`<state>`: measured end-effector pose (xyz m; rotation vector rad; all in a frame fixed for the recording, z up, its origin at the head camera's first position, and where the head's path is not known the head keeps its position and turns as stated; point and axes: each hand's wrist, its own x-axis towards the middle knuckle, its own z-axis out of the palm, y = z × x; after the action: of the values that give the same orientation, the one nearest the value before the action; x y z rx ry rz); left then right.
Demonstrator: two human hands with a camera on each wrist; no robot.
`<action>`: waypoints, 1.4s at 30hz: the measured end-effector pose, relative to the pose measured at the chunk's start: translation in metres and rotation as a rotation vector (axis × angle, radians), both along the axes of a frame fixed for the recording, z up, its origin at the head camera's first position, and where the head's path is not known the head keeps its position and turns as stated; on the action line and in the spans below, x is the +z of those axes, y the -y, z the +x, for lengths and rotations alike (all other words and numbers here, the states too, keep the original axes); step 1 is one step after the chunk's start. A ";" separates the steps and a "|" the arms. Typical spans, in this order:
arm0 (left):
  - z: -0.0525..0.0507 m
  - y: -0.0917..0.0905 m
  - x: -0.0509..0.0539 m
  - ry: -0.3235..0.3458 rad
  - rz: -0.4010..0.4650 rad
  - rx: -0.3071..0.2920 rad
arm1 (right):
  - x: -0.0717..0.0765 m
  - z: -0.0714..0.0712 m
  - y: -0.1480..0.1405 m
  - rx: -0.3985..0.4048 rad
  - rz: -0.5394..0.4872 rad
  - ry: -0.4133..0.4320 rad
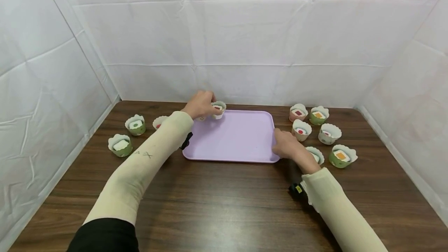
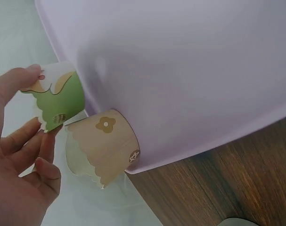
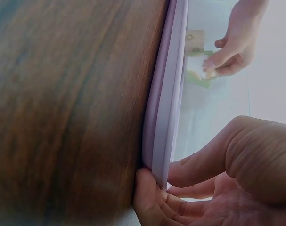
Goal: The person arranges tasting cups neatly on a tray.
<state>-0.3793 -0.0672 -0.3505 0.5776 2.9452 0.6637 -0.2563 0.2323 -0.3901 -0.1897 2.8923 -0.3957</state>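
My left hand (image 1: 201, 105) pinches the scalloped rim of a green-and-white paper baking cup (image 2: 62, 96) between thumb and fingers. That cup is at the far left part of a lilac tray (image 1: 232, 137). Close beside it on the tray's corner is a tan paper cup with a flower print (image 2: 105, 143), mostly hidden behind the hand in the head view. My right hand (image 1: 287, 145) grips the tray's right edge, the thumb (image 3: 204, 162) on the upper side and fingers curled at the rim in the right wrist view.
Several paper cups with small white pieces inside stand right of the tray, among them a green cup (image 1: 342, 156) and a pink cup (image 1: 298, 112). On the left are two green cups (image 1: 135, 125) and a partly covered cup (image 1: 159, 121). White sheeting (image 1: 245, 49) surrounds the wooden table (image 1: 210, 205).
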 end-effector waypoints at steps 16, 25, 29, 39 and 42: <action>0.005 -0.006 -0.009 -0.039 -0.092 0.001 | 0.000 0.001 0.002 0.012 -0.003 -0.005; 0.006 -0.009 -0.013 -0.107 -0.140 0.002 | 0.001 0.000 0.002 0.021 -0.006 -0.027; 0.006 -0.010 -0.015 -0.112 -0.148 0.012 | 0.000 0.000 0.001 0.022 -0.008 -0.028; 0.011 -0.017 -0.017 -0.129 -0.244 0.007 | -0.002 -0.001 0.001 0.022 0.007 -0.023; 0.014 -0.018 -0.014 -0.139 -0.216 0.004 | -0.001 -0.001 0.001 0.026 0.003 -0.026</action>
<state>-0.3649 -0.0489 -0.3642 0.6200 3.0906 0.3100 -0.2575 0.2312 -0.3907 -0.2331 2.9121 -0.3876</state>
